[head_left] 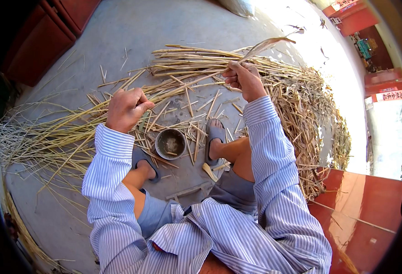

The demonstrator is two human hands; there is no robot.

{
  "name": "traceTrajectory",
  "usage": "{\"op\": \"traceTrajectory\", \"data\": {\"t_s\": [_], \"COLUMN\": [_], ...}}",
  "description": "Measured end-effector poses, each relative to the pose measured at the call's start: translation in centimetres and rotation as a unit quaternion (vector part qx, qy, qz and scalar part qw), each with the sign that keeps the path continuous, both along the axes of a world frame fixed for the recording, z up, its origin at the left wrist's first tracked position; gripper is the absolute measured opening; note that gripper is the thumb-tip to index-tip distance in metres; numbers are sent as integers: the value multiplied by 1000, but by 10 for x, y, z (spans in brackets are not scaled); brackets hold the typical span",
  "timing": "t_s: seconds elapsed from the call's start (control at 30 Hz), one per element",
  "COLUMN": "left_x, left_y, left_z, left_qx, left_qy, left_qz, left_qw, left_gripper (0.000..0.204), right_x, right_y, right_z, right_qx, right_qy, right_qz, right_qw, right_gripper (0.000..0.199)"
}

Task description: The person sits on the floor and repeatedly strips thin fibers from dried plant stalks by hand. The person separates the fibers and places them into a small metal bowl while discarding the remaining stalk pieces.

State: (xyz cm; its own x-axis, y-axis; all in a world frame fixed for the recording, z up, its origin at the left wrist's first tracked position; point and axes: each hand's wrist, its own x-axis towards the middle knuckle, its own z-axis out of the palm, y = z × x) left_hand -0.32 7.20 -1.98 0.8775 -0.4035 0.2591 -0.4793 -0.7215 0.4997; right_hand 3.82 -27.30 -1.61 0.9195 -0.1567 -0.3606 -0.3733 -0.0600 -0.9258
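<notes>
My right hand (245,81) pinches a long dry stalk (196,83) near its end, where a withered leaf (267,45) sticks out beyond the fingers. The stalk slants down to the left, toward my left hand (127,109). That hand is closed, and the stalk appears to run into its grip, though the fingers hide the exact hold. Beneath the hands lies a bundle of cut straw-coloured stalks (178,61) on the floor. A round metal bowl (170,155) with murky liquid and a pale lump in it stands between my feet.
Thin yellowish stems (50,132) spread across the floor at left. Dry husks and leaves (301,123) are heaped at right. A pale wooden piece (209,172) lies by my right foot. A dark red sofa (41,41) stands far left, and red panels (361,205) are at lower right.
</notes>
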Motion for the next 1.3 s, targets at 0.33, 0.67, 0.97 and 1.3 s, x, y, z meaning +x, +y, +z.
{"op": "traceTrajectory", "data": {"t_s": [0.33, 0.67, 0.97, 1.3], "left_x": [-1, 12, 12, 7], "left_y": [0, 19, 22, 14], "left_z": [-3, -20, -10, -18], "left_qx": [8, -1, 32, 101], "left_qy": [-21, -114, -151, -172], "left_qz": [16, 10, 5, 22], "left_qw": [1000, 993, 988, 980], "left_gripper": [25, 28, 26, 20], "right_x": [-18, 1, -59, -137], "right_y": [-7, -102, 139, 190], "right_z": [15, -2, -170, -392], "right_qx": [-105, 290, 32, -520], "right_qy": [21, -359, 173, 22], "right_qz": [72, -353, 164, 421], "right_qw": [992, 814, 971, 743], "right_gripper": [38, 31, 19, 34]}}
